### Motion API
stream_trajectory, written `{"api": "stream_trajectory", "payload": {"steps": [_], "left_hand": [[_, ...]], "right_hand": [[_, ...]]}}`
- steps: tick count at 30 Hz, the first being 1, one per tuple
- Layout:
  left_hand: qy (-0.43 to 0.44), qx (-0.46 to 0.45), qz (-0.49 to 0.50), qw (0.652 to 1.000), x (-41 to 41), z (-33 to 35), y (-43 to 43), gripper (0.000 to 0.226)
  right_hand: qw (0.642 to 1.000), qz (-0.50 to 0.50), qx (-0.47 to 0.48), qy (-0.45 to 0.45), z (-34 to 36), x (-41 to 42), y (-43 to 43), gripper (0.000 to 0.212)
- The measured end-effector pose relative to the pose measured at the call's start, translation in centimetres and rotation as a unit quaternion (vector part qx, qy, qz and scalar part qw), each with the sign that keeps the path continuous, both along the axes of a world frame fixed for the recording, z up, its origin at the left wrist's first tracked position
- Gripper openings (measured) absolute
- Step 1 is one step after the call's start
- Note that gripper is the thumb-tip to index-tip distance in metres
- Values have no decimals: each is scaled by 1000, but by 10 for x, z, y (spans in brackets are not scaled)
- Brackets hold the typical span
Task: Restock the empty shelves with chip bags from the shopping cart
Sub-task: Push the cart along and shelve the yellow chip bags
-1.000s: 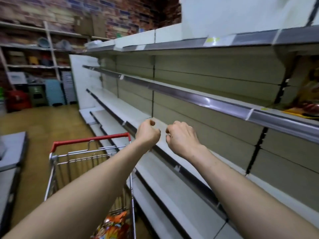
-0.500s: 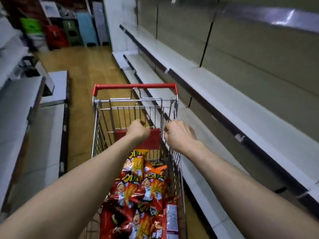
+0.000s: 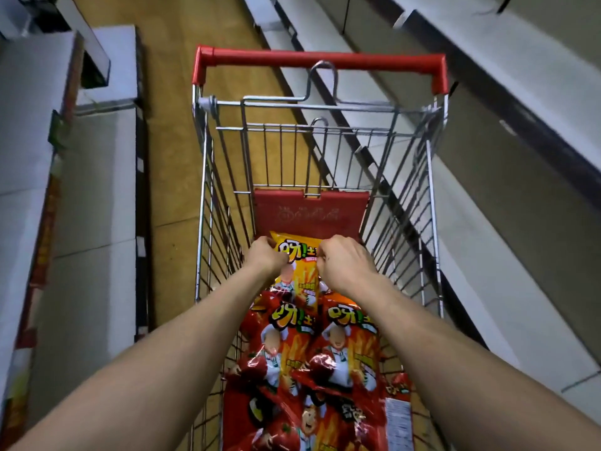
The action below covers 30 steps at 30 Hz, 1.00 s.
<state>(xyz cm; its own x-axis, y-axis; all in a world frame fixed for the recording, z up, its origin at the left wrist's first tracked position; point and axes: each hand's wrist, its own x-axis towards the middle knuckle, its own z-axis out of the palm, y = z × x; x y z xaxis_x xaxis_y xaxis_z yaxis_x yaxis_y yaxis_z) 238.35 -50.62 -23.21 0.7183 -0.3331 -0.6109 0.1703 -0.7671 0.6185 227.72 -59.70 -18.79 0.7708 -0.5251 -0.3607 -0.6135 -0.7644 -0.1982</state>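
Your left hand [image 3: 265, 258] and right hand [image 3: 346, 265] both curl onto the top corners of the orange chip bag [image 3: 300, 275], likely so it lifts flat without crumpling. It lies face up atop the red bags [image 3: 341, 346] in the cart [image 3: 434, 196], long axis along the cart, top edge pointing away from you; the shelves [image 3: 487, 249] stand at your right.

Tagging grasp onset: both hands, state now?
Left hand: pinching the orange chip bag at its top left corner.
Right hand: gripping the same bag's top right edge.
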Motion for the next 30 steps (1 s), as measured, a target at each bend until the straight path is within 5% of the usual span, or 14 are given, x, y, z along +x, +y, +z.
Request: {"api": "stream_trajectory", "payload": {"steps": [8,20,24,30], "left_hand": [[37,25,1,999,21,-83,-2,42],[104,3,0,995,27,-136,-16,101],[140,-32,0,990,29,-140,-17,42],[123,-102,-10,987,27,-103,-24,41]], "right_hand": [[996,-33,55,59,-89,17,-4,28],[932,-262,248,38,-162,34,-9,67],[909,-295,293,-2,-160,33,-9,76],[888,-322,320,-78,-134,27,-15,66]]}}
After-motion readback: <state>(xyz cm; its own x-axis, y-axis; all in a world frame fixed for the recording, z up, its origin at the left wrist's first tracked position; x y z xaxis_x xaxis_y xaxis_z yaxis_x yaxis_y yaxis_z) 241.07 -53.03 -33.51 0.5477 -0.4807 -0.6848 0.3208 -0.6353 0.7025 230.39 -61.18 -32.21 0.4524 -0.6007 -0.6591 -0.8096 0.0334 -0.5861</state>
